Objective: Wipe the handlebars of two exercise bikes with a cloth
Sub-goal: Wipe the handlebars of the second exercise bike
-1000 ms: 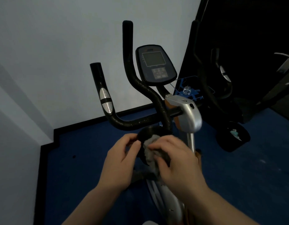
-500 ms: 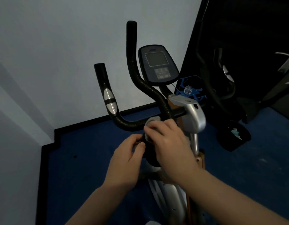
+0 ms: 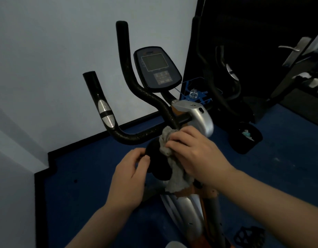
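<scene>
Right hand point(image 3: 197, 154) grips cloth point(image 3: 174, 169) on handlebar point(image 3: 154, 102); left hand point(image 3: 131, 176) pinches knob point(image 3: 154, 158) edge.

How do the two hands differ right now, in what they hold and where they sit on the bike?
The right hand clutches the grey cloth and presses it against the handlebar near its centre; the left hand holds no cloth and grips the black round knob with its fingertips. The right hand sits higher and nearer the silver housing; the left hand sits lower. Both are bare.
</scene>
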`<state>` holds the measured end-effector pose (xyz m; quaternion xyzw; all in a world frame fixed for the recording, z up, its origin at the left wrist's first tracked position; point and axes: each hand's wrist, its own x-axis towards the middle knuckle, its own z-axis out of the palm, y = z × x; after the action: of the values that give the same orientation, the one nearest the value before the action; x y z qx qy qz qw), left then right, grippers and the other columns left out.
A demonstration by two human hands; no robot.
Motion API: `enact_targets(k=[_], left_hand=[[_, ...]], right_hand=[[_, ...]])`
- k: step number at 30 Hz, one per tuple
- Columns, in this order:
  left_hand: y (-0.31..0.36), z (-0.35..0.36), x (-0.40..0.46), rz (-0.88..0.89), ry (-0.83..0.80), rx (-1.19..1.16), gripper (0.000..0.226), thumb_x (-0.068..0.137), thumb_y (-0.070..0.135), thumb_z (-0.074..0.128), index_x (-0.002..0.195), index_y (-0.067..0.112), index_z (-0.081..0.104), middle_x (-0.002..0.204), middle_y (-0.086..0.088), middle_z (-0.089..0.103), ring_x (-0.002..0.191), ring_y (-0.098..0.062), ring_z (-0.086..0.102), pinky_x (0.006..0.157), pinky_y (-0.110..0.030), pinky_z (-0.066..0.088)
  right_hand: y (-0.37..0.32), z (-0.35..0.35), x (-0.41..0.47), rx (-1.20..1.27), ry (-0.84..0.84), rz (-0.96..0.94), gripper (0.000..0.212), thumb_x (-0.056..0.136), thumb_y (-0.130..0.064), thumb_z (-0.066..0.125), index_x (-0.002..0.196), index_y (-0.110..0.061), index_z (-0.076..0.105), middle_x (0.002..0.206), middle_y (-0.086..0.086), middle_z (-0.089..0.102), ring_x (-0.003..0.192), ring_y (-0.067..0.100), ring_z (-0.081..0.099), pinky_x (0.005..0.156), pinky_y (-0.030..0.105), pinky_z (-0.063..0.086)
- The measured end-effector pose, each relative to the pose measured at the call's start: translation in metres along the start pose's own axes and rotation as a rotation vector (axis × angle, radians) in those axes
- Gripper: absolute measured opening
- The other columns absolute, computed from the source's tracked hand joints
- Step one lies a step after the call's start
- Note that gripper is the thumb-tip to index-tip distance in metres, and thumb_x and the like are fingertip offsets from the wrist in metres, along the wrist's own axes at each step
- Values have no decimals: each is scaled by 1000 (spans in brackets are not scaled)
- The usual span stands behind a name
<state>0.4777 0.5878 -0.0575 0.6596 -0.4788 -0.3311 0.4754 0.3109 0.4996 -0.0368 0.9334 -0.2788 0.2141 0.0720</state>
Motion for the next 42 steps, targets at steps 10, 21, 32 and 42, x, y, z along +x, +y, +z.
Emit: enact_targets(k=[10, 21, 32, 42], left_hand=[[-4, -3, 1, 6, -21, 13, 20, 92, 29, 44, 95, 32, 64, 92, 12, 65, 89, -3, 60, 76, -24, 46], [-6, -2, 3, 36, -27, -11, 18, 94, 25, 46, 94, 29, 64, 90, 9, 64, 87, -5, 59, 74, -25, 45], [-7, -10, 8, 31, -128, -23, 19, 91, 39, 42, 92, 36, 61, 90, 14, 62, 87, 1, 58, 71, -21, 41], [-1, -22, 19, 288, -81, 118, 33, 85, 28, 59, 116, 38, 53, 112, 27, 52, 111, 2, 50, 87, -18, 43]], right_hand=[[-14, 6, -10, 64, 177, 255, 30, 76, -3, 74, 105, -10, 70, 98, 7, 64, 89, 21, 54, 73, 26, 46], [-68, 13, -40, 484, 296, 692, 21, 85, -18, 68, 105, -25, 70, 96, -15, 57, 94, -5, 52, 83, 5, 39], [-71, -9, -4, 537, 233, 680, 21, 85, -18, 67, 105, -23, 71, 101, -13, 61, 96, -1, 55, 84, 12, 43], [-52, 2, -19, 236, 261, 845, 25, 88, -21, 62, 111, -30, 64, 92, -11, 55, 84, 1, 54, 72, 12, 44]])
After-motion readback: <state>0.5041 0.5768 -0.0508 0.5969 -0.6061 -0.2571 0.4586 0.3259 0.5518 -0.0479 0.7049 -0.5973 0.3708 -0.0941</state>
